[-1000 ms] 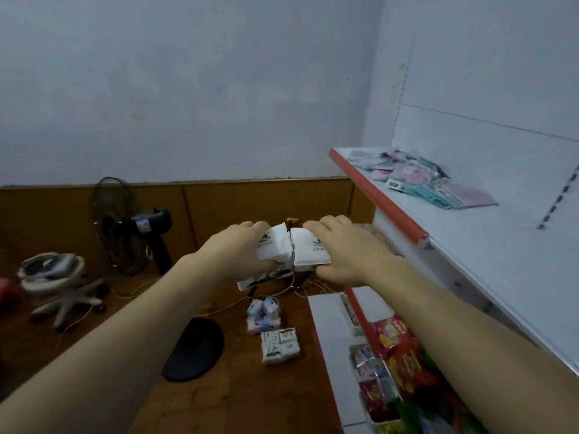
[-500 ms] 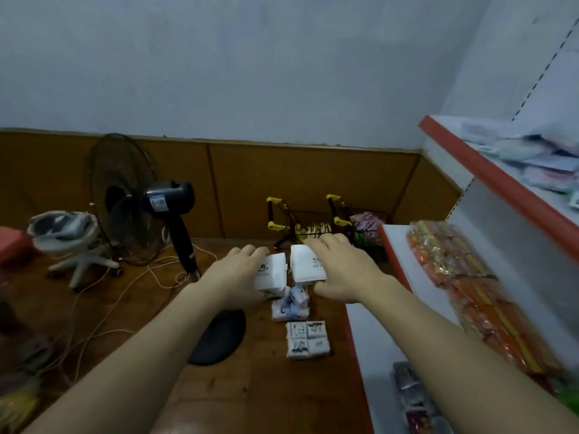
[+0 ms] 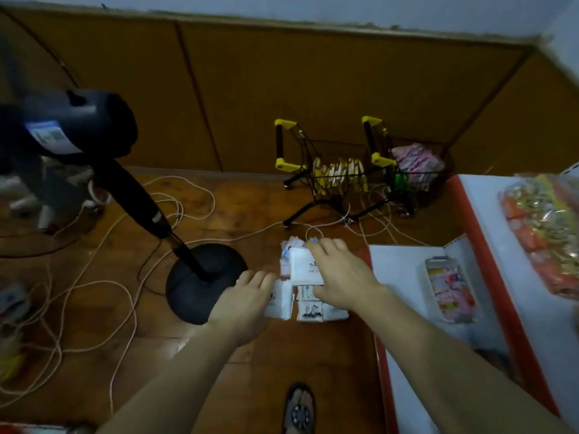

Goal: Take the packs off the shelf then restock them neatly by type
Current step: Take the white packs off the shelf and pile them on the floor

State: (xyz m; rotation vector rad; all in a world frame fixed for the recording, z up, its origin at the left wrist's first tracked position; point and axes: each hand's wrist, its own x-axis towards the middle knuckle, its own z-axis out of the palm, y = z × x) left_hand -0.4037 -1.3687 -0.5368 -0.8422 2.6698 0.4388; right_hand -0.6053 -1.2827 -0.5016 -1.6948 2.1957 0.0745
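Note:
My left hand (image 3: 242,303) grips a white tissue pack (image 3: 279,300) low over the wooden floor. My right hand (image 3: 340,275) grips a second white tissue pack (image 3: 303,266) just to its right and a little farther away. Under and between them lie more packs on the floor: printed white ones (image 3: 310,310) and a blue-and-pink bundle (image 3: 289,247). The white shelf with a red edge (image 3: 404,270) is to the right, carrying a pink pack in a tray (image 3: 449,288) and orange snack bags (image 3: 545,233) one level up.
A black standing fan (image 3: 78,126) with a round base (image 3: 200,281) stands left of the packs. White cables (image 3: 103,286) trail across the floor. Two small yellow-handled carts (image 3: 338,170) with packs stand by the wood-panelled wall. My sandalled foot (image 3: 299,408) is below.
Both hands have come down from shelf height to the floor with the two white packs. The view has tilted down from the wall and upper shelf to the pile of packs.

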